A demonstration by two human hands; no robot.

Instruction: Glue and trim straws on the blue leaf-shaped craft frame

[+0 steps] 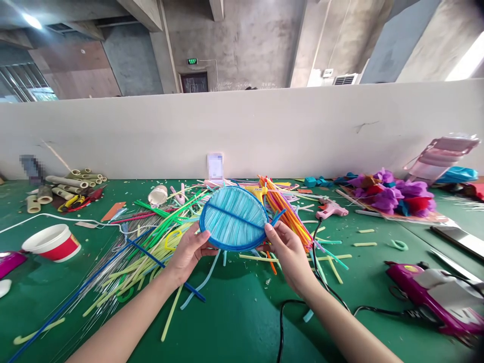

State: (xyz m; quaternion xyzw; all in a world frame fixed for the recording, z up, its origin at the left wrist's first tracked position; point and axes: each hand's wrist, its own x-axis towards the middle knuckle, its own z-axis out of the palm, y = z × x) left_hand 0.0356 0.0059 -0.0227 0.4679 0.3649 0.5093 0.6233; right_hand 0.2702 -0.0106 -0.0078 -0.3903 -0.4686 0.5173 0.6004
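Above the green table, a round disc of light-blue pipe cleaners with a dark-blue rim and a dark-blue strip across it is held up between both hands. My left hand pinches its lower left edge, thumb on the front. At the right edge my right hand grips the rim, where a short blue end sticks out beside the thumb. Below and behind the disc lie loose yellow-green pipe cleaners and an orange and purple bundle.
At left stand a paper cup, bamboo pieces and pliers. To the right are a pink glue gun, purple and red fuzzy flowers and a magenta power strip with a black cable. A white partition rises behind.
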